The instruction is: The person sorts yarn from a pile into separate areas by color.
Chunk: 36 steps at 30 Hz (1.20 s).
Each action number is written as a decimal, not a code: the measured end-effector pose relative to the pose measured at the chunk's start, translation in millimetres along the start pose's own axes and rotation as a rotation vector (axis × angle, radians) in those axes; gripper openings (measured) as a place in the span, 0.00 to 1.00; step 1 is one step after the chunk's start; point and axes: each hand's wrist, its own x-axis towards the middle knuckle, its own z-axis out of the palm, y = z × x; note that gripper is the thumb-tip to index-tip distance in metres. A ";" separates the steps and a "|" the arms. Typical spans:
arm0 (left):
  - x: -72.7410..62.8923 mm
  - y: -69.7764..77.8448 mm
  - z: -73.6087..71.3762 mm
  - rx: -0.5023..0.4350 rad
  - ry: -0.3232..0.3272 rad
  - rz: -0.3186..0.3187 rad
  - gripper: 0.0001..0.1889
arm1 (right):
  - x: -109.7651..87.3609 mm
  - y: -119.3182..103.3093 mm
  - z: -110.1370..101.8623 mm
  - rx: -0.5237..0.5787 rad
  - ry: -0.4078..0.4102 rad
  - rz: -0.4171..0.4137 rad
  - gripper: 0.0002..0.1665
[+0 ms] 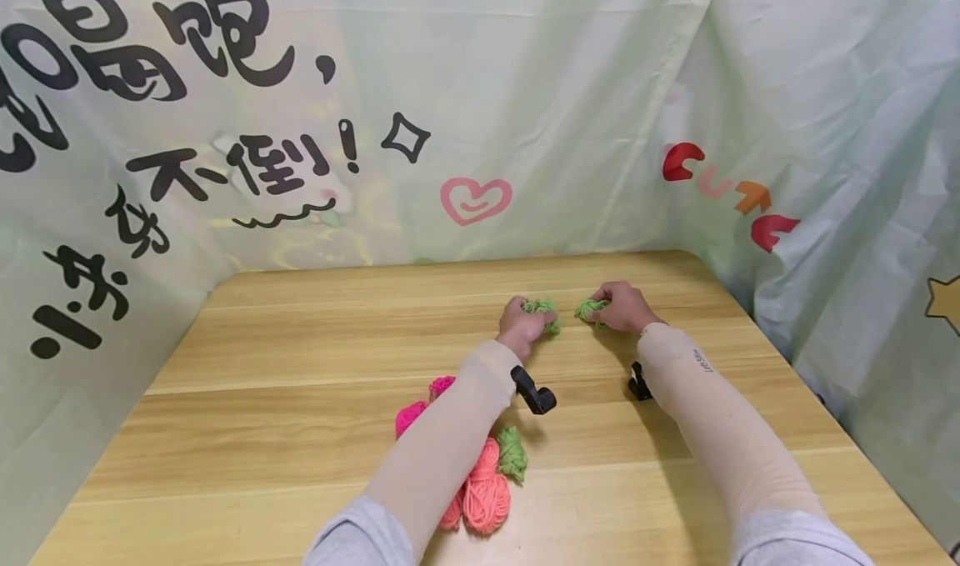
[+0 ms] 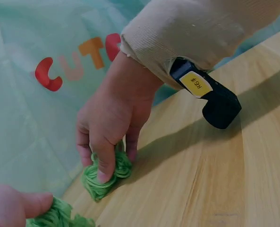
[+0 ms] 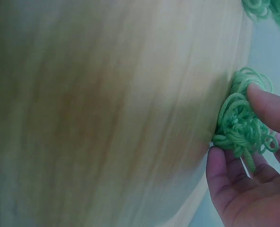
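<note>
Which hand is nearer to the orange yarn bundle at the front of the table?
Left. The left hand grips green yarn farther back, its forearm passing over the orange yarn bundle. The right hand is off to the right.

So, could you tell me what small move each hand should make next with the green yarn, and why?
Probably lift both bundles just off the table. The left hand and right hand each already pinch a green bundle that rests on the wood, apart from the other.
</note>
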 end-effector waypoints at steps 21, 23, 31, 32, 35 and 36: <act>-1.3 -0.9 20.2 0.322 0.180 0.162 0.14 | 2.2 -3.4 2.2 -0.049 0.027 0.010 0.14; -0.7 -0.5 21.0 0.343 0.188 0.179 0.14 | 1.9 -3.5 2.2 -0.047 0.028 0.013 0.15; -5.8 3.6 28.6 0.366 0.214 0.221 0.08 | -0.6 -0.2 0.4 -0.060 0.035 0.008 0.15; -6.5 4.0 29.6 0.377 0.213 0.226 0.07 | -0.7 -0.1 0.4 -0.060 0.035 0.009 0.15; -7.7 4.7 31.9 0.412 0.189 0.238 0.07 | 0.9 0.2 0.4 -0.056 0.033 0.007 0.15; -8.3 5.1 32.4 0.423 0.174 0.235 0.07 | 1.3 -0.1 0.6 -0.055 0.034 0.009 0.15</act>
